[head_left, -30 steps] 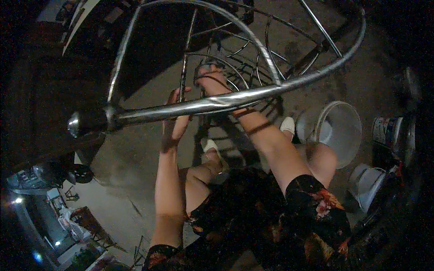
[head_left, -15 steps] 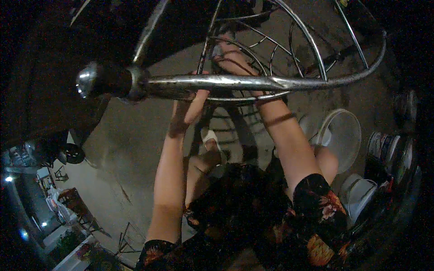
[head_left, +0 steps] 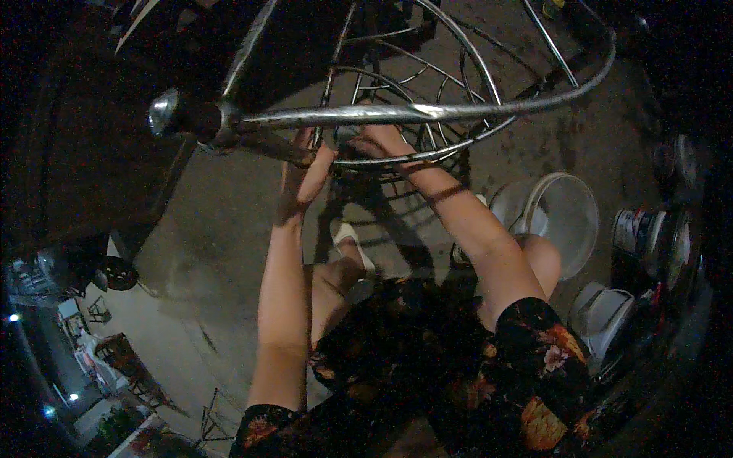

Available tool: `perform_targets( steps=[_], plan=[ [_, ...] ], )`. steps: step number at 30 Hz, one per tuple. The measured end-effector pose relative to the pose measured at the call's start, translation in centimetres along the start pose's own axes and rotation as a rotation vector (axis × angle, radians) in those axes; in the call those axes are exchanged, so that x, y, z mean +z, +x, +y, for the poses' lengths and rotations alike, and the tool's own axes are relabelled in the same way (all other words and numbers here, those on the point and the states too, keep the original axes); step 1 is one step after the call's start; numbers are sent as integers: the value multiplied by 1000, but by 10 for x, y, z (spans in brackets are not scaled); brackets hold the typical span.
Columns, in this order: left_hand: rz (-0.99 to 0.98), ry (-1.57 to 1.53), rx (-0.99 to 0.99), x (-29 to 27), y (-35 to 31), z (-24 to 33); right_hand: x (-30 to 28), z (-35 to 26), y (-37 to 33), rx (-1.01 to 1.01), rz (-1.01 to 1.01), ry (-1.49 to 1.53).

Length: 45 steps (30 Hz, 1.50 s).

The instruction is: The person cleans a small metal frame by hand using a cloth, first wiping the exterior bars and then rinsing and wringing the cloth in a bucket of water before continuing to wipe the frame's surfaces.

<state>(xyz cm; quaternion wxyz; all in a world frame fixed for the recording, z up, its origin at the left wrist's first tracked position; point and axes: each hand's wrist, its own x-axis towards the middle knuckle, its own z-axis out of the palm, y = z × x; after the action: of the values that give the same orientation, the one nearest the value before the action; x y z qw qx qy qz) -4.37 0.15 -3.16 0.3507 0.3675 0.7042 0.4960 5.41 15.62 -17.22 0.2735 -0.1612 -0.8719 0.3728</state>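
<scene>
A shiny metal frame (head_left: 366, 114) of bent tubes and thin rods stands directly in front of the person, its thick bar crossing above both forearms and ending on the left in a rounded knob (head_left: 163, 113). The left hand (head_left: 309, 174) is at the near side of the frame, its fingers closed around one of its thin rods just under the bar. The right hand (head_left: 382, 141) reaches in beneath the frame's bar, to the right of the left hand; its fingers are partly hidden, so whether they grasp anything cannot be told. Below the frame, a pale shoe (head_left: 346, 231) rests on the dim floor (head_left: 206, 259). To the frame's lower right stand a pale round bucket (head_left: 569, 229) and a smaller white bucket (head_left: 603, 313).
</scene>
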Motion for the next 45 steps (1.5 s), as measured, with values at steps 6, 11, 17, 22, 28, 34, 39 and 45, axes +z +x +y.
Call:
perform_targets(
  steps=[6,11,17,22,28,34,39,45],
  plan=[
    [36,-89,12,-5,1,-40,-13,2,-9,348,-19,-61],
    [20,-74,189,-2,-2,-6,-34,34,-67,350,-187,-330],
    [107,159,97,-3,-5,7,-103,-26,-36,391,-790,-487],
    [78,191,80,2,-9,21,-40,34,-21,58,-56,-367],
    [55,232,69,-3,-7,5,6,13,-5,219,-30,-340],
    [76,10,44,-2,2,-19,-38,19,-58,460,-192,-92],
    [52,85,-13,-3,4,-21,-76,93,-74,283,285,-220],
    [63,4,-110,-3,-12,-24,-83,105,-31,317,323,-303]
  ],
)
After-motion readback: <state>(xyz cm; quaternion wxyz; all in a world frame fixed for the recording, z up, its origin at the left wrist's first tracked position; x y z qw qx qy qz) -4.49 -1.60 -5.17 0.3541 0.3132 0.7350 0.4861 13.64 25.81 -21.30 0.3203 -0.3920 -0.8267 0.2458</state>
